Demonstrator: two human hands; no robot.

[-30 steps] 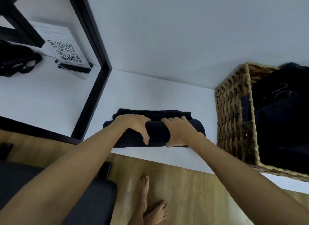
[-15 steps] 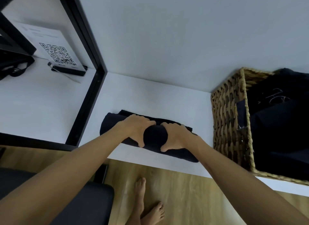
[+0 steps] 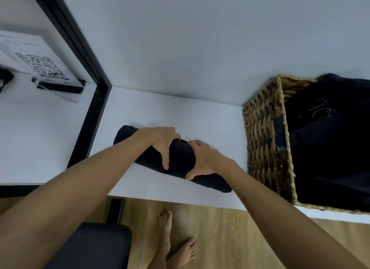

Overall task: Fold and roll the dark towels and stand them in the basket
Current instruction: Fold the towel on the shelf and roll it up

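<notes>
A dark towel (image 3: 181, 160), rolled into a thick cylinder, lies slanted on the white shelf (image 3: 200, 116) near its front edge. My left hand (image 3: 162, 143) wraps over the roll's left part, thumb pointing down its front. My right hand (image 3: 202, 158) grips the roll just to the right, thumb under its front side. Both hands press close together on the roll. At the right stands a woven wicker basket (image 3: 262, 140) holding dark towels (image 3: 332, 148).
A black frame post (image 3: 90, 118) divides this shelf from the left section, where a QR-code sign (image 3: 40, 66) stands. Below the shelf are wooden floor, my bare feet (image 3: 176, 246) and a dark cushioned seat (image 3: 92, 246).
The flat tail of the towel beyond the roll has vanished into it. The roll has turned from lying level to slanting down to the right, with both hands still on it.
</notes>
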